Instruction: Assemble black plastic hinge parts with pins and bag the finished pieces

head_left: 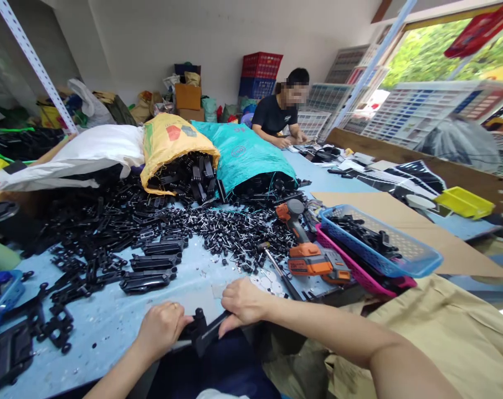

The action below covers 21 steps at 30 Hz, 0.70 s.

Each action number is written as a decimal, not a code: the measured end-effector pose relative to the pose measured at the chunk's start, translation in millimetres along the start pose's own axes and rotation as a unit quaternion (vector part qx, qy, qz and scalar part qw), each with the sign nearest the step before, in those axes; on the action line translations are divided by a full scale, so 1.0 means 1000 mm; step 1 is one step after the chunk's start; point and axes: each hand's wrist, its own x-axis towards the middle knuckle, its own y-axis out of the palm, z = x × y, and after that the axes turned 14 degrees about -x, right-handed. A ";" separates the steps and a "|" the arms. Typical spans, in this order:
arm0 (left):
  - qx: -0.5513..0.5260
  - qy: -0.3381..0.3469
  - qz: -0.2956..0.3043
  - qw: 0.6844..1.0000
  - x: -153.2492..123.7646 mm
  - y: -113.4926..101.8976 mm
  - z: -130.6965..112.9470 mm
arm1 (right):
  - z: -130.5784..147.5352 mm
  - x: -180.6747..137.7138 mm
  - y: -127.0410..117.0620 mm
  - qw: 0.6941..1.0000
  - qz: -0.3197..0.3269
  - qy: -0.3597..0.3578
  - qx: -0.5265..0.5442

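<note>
Both my hands hold one black plastic part [201,331] at the near edge of the blue table [110,316]. My left hand [162,328] is closed round its left end. My right hand [244,303] pinches its right end from above. A few assembled black parts [149,271] lie in a row just beyond my hands. Behind them spreads a heap of small black pieces with metal pins [230,230].
An orange cordless drill [307,252] lies to the right, beside a blue basket [380,241] stacked on a pink one [359,274]. White, yellow [172,141] and teal [241,152] sacks spill black parts. A person in black [276,119] works at the far end.
</note>
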 end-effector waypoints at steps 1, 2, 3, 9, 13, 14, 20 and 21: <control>0.005 -0.025 0.012 1.000 -0.004 -0.004 -0.005 | 0.002 0.002 -0.004 1.000 0.005 -0.005 0.007; 0.015 -0.067 0.026 0.997 -0.007 -0.008 -0.009 | 0.005 0.004 -0.008 1.000 0.016 0.000 0.010; 0.030 -0.120 0.044 0.991 -0.008 -0.011 -0.012 | 0.007 0.006 -0.010 0.999 0.034 0.011 0.010; 0.053 -0.309 0.188 0.931 0.010 -0.021 -0.018 | 0.018 0.034 -0.016 0.991 0.103 0.086 0.003; 0.041 -0.325 0.206 0.922 0.020 -0.025 -0.017 | 0.024 0.052 -0.015 0.997 0.070 0.028 -0.012; 0.038 -0.327 0.206 0.921 0.020 -0.026 -0.017 | 0.024 0.055 -0.014 0.997 0.073 0.024 -0.013; 0.004 -0.325 0.186 0.927 0.017 -0.024 -0.013 | 0.015 0.062 -0.004 0.997 0.070 -0.012 0.042; 0.006 -0.323 0.179 0.929 0.015 -0.023 -0.011 | 0.012 0.060 -0.002 0.996 0.066 -0.017 0.054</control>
